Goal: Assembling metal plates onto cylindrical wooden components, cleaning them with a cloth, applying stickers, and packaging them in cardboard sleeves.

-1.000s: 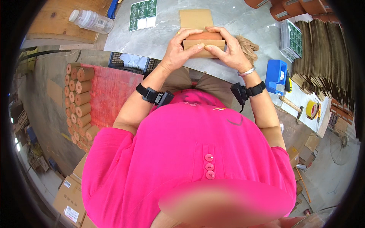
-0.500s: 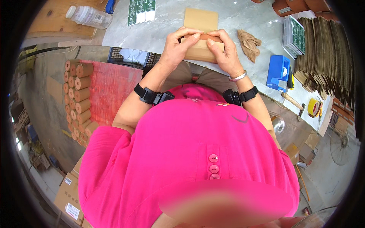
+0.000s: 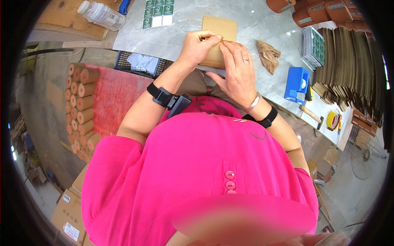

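Observation:
A brown cardboard piece [image 3: 219, 24] lies near the table's front edge, its flat panel reaching away from me and its folded near part [image 3: 212, 59] under my hands. My left hand [image 3: 197, 49] is closed, thumb and forefinger pinched together at the top edge of the fold. My right hand [image 3: 239, 69] lies over the right side of the cardboard with fingers stretched out and thumb apart. It covers much of the folded part, so what is inside cannot be seen. A crumpled brown paper [image 3: 269, 56] lies to the right.
On the right stand a blue tape dispenser [image 3: 297, 84], a hammer [image 3: 310, 113], yellow tape [image 3: 332, 119] and stacked flat cardboard [image 3: 340, 65]. Terracotta-coloured pieces [image 3: 322, 15] sit at the far right. A sticker sheet [image 3: 158, 13] and plastic jar [image 3: 102, 15] are far left; brown rolls [image 3: 85, 90] stand below.
My right hand has shifted from gripping the cardboard's right end to lying flat over it. My left hand now pinches near its middle. The reddish-brown strip between my hands is now hidden.

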The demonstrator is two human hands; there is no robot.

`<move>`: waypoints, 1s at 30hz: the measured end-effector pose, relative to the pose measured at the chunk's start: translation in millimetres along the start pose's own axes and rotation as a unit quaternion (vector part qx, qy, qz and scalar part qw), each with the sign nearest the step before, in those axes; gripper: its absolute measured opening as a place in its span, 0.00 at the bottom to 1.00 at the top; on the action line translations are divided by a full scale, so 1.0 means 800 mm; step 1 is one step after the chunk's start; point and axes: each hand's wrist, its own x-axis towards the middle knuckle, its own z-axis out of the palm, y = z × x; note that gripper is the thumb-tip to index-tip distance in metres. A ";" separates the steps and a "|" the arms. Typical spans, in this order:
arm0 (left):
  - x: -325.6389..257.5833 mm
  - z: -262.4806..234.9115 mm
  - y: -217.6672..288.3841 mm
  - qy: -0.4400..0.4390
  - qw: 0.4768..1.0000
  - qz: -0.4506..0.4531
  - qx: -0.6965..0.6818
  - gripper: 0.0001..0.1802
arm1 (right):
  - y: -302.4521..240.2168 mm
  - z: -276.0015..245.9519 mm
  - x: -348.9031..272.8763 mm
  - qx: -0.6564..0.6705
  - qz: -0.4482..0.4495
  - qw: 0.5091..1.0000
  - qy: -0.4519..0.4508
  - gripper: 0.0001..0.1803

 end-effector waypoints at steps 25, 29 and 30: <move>-0.010 0.007 0.000 0.021 0.930 -0.124 -0.345 0.29 | 0.158 0.041 0.160 0.222 0.203 0.865 -0.401 0.51; -0.007 0.019 -0.004 0.027 0.943 -0.094 -0.318 0.32 | 0.159 0.051 0.119 0.288 0.237 0.885 -0.280 0.47; -0.010 0.017 -0.002 0.026 0.944 -0.091 -0.317 0.32 | 0.153 0.052 0.107 0.307 0.222 0.906 -0.189 0.44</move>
